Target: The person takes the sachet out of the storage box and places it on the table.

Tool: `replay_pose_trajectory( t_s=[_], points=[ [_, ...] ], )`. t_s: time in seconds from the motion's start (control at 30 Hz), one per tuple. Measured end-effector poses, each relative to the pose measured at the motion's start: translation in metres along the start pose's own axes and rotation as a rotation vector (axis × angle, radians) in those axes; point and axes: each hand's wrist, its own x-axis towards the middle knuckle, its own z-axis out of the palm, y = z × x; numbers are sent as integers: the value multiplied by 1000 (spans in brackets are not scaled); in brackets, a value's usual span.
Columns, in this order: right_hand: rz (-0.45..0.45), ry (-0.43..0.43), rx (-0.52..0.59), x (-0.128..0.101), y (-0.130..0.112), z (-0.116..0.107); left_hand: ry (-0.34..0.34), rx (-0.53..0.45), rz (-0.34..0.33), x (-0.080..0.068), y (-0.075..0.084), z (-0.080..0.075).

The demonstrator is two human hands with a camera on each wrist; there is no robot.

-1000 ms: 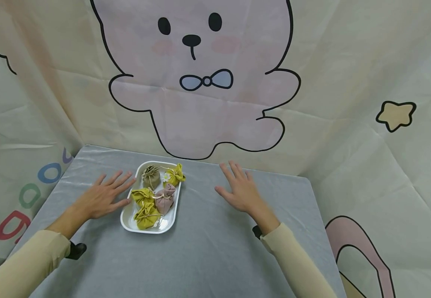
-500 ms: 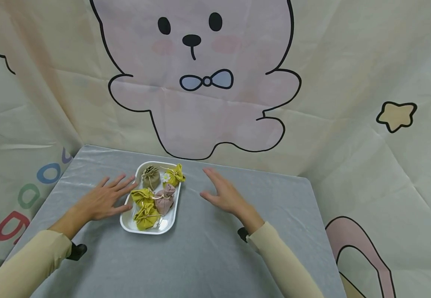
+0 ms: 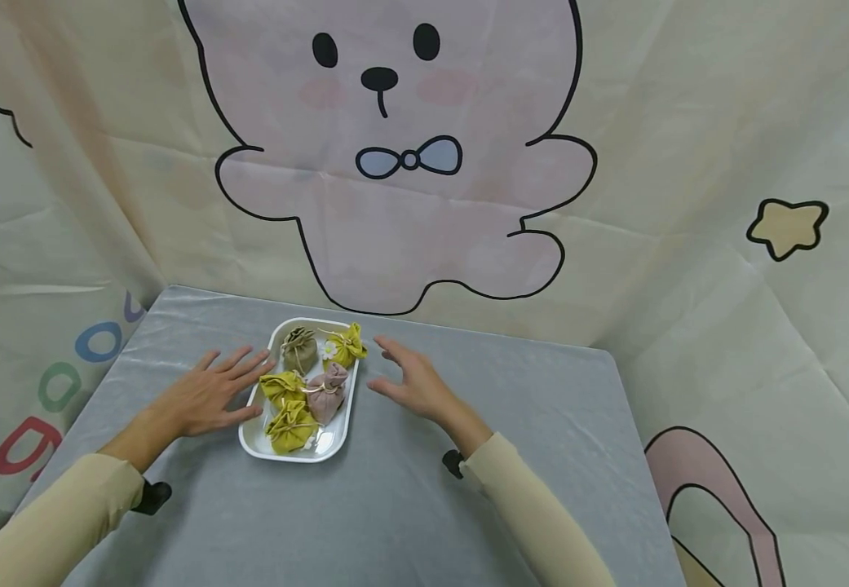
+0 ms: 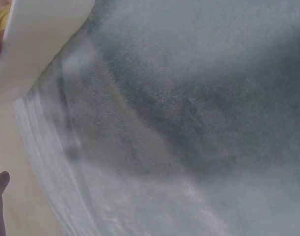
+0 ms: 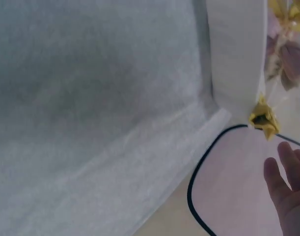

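A white tray holds several small drawstring pouches. At its far side sit an olive-green pouch and a yellow pouch with a white flower. Nearer are a mauve pouch and two more yellow pouches, one of them the front yellow pouch. My left hand is spread with its fingertips at the tray's left rim. My right hand hovers just right of the tray, fingers extended and thumb apart, nothing in it. In the right wrist view its fingers point toward the yellow pouch overhanging the rim.
A grey cloth covers the table. Behind it hangs a cream fabric backdrop with a cartoon bear, meeting the table's far edge. Similar printed fabric flanks both sides.
My right hand has moved left, from well right of the tray to close beside its far right corner. My left hand has barely shifted, and the pouches stay in place.
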Motion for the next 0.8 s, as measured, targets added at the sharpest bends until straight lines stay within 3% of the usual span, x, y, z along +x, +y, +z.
replay_pose_trajectory(
  t_s=[0.43,0.8],
  points=[
    [11,-39,96,21,-8,33,-4,-10,-1,1,0,1],
    [11,-61,98,31,-14,53,-1,-24,-4,0,-2,2]
  ],
)
